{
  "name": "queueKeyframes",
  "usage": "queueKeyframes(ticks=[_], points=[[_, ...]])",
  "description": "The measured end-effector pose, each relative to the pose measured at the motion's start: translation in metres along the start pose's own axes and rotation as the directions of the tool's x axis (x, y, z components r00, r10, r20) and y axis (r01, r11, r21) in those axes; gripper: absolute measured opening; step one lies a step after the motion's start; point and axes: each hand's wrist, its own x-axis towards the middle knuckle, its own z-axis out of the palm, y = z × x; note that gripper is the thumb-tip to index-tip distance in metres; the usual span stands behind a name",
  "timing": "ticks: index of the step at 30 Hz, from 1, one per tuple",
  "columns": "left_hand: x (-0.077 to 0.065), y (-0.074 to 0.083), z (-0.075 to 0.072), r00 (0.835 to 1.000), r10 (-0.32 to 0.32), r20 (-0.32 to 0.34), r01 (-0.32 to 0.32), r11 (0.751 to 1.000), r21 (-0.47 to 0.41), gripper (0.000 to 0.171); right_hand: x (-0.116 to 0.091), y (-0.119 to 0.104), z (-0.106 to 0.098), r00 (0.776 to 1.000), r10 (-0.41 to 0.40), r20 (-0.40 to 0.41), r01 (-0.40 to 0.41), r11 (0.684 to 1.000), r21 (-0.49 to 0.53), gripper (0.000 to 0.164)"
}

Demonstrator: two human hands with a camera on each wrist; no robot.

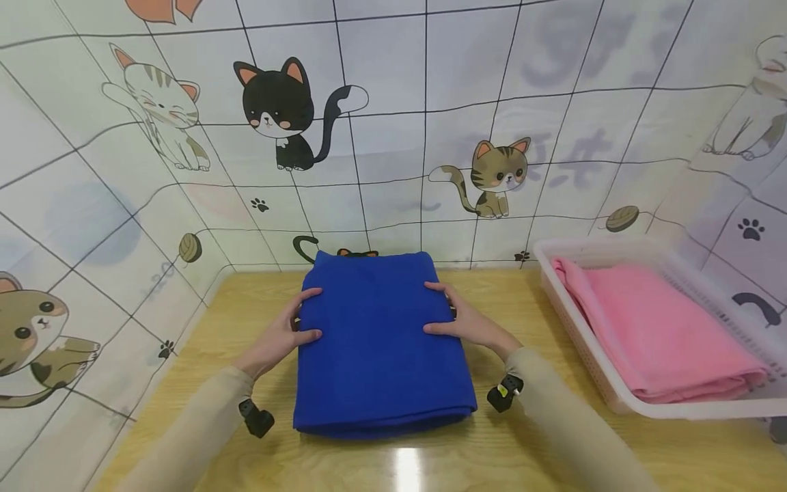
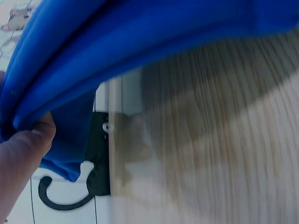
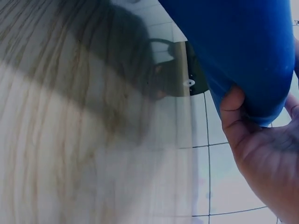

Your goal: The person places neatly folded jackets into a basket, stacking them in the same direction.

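Left hand [image 1: 278, 340], right hand [image 1: 472, 324] grip blue cloth [image 1: 378, 342] mid-frame; folding looks done, cloth outside white basket [image 1: 707, 410], frame right, holding pink cloth [image 1: 664, 328].

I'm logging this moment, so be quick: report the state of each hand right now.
Left hand: holding the left side of the folded blue cloth.
Right hand: holding the right side of the same cloth.
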Motion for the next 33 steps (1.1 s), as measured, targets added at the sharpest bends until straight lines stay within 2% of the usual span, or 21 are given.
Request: queueKeyframes(ticks=[7, 11, 23, 33], points=[[0.014, 0.010, 0.013, 0.997, 0.075, -0.024, -0.075, 0.997, -0.013, 0.072, -0.007, -0.006, -0.020, 1.000, 0.021, -0.014, -0.020, 1.000, 0.019, 0.082], [0.019, 0.015, 0.016, 0.995, 0.095, -0.015, -0.095, 0.995, -0.013, 0.071, -0.010, -0.009, -0.032, 1.000, 0.030, 0.006, -0.031, 0.999, 0.014, 0.078], [0.027, 0.019, 0.022, 0.996, 0.031, 0.081, -0.030, 0.999, -0.024, 0.066, -0.024, -0.016, -0.059, 0.993, 0.011, 0.114, -0.006, 0.999, -0.046, 0.071], [0.039, 0.026, 0.039, 0.991, 0.040, 0.128, -0.030, 0.997, -0.074, 0.065, -0.044, -0.023, -0.078, 0.994, 0.029, 0.106, -0.023, 0.998, -0.058, 0.072]])
